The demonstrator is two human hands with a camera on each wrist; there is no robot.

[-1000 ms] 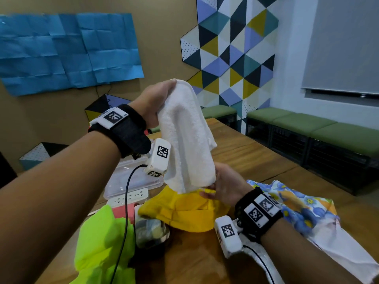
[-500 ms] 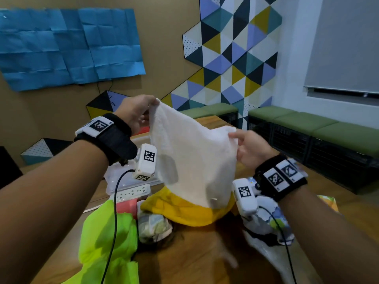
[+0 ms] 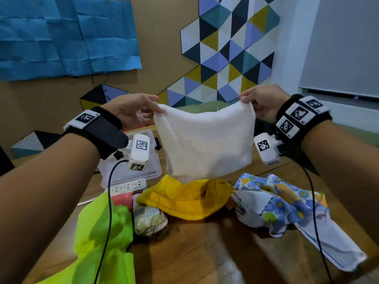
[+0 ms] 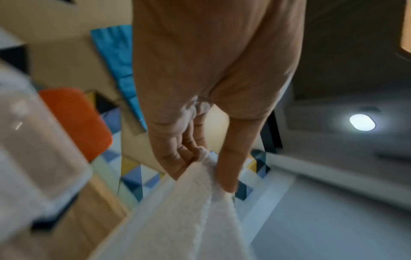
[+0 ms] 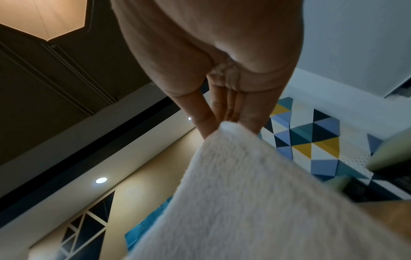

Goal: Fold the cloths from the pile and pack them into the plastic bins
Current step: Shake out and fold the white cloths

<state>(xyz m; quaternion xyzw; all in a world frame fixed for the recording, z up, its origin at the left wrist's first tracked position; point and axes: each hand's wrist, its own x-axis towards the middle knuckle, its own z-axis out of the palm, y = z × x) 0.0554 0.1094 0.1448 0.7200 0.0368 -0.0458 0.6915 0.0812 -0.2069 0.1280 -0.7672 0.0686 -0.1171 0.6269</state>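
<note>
White towel point(image 3: 205, 144) held up in the air above the wooden table point(image 3: 194, 253), spread flat and facing the person, hanging from its top edge. Top edge runs left to right between the two hands and sags slightly in the middle; the sheet looks about square, so no clear long axis. Lower edge hangs free, slanting a little, just above the yellow cloth point(image 3: 184, 199). Left hand point(image 3: 131, 113) pinches the upper left corner between thumb and fingertips; the left wrist view shows the corner bunched between thumb and fingers point(image 4: 177, 158), with the towel falling away below. Right hand point(image 3: 264, 103) pinches the upper right corner the same way; the right wrist view shows the fingers point(image 5: 206, 121) closed on the towel's tip. Below the towel, a loose pile on the table: the yellow cloth in the middle, a lime-green cloth point(image 3: 102, 242) near the left forearm, a blue floral cloth point(image 3: 287, 206) to the right, a small pale patterned cloth point(image 3: 149, 220) bunched between green and yellow. A clear plastic bin point(image 3: 123, 173) sits behind the pile on the left, partly hidden by the wrist camera; contents cannot be made out. A white power strip point(image 3: 127, 186) lies just in front of the bin.
</note>
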